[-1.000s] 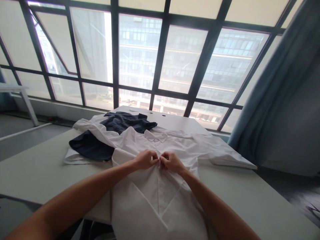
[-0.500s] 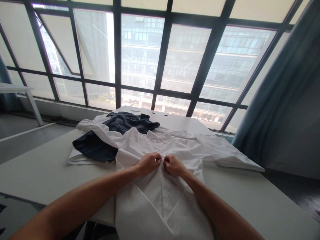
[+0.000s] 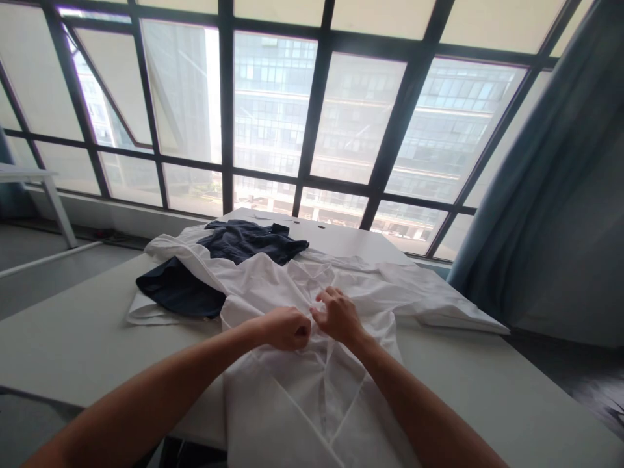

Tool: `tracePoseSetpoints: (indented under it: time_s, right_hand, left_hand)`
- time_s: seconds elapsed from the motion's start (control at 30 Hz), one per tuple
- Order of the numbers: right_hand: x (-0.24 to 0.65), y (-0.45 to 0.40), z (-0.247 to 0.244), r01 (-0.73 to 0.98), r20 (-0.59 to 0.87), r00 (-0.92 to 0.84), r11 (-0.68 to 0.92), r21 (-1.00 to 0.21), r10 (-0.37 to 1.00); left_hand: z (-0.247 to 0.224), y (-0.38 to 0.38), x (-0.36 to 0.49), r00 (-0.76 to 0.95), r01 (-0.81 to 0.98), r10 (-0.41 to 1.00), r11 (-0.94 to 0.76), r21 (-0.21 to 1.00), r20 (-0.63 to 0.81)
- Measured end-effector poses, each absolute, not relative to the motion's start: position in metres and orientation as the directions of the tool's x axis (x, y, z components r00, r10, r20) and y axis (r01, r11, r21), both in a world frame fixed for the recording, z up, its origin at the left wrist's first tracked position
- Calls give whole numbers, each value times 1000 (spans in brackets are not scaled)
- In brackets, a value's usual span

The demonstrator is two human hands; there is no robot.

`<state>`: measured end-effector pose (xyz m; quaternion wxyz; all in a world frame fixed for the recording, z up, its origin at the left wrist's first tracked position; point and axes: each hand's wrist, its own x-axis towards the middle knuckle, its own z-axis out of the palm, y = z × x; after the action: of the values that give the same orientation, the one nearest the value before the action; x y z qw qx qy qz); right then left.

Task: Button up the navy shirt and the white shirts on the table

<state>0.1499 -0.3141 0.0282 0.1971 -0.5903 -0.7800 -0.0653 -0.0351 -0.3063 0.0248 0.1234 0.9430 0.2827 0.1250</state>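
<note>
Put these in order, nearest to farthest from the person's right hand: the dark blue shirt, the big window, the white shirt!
1. White shirt, right under the right hand.
2. Dark blue shirt, on the table, off to the left.
3. Big window, past the table's far end.

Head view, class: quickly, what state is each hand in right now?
Left hand: closed, apparently holding the front of the white collared shirt.
Right hand: open, fingers loosely curled over the shirt.

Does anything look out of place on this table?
The white button-up shirt hangs over the near edge of the table, and its front is rumpled around the left hand and right hand, so it isn't lying flat.
</note>
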Motion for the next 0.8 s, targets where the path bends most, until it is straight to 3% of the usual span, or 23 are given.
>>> tracePoseSetpoints:
  time_s: [0.1,0.2,0.33,0.43,0.5,0.67,0.8]
  right_hand:
    - [150,-307,22,958,235,-213,250,-141,948]
    - [156,-300,18,950,225,-161,213,-228,961]
    - [159,-293,12,815,263,-111,239,-527,958]
    - [159,-291,6,571,205,-70,208,-794,976]
    - [158,-289,2,418,169,-59,178,-891,984]
    - [155,-285,-4,255,156,-31,159,-954,987]
    - [154,-286,-4,183,152,-63,161,-970,986]
  left_hand:
    - [26,-305,-36,756,566,632,-762,314,170]
    - [25,-298,-35,607,688,771,-630,359,190]
    - [17,-284,-28,449,717,863,-502,485,229]
    - [10,-275,-22,455,615,863,-482,624,218]
    - [6,-271,-18,471,526,860,-451,721,195]
    - [1,-269,-14,503,341,861,-272,900,69]
    - [4,-269,-16,532,270,845,-230,935,54]
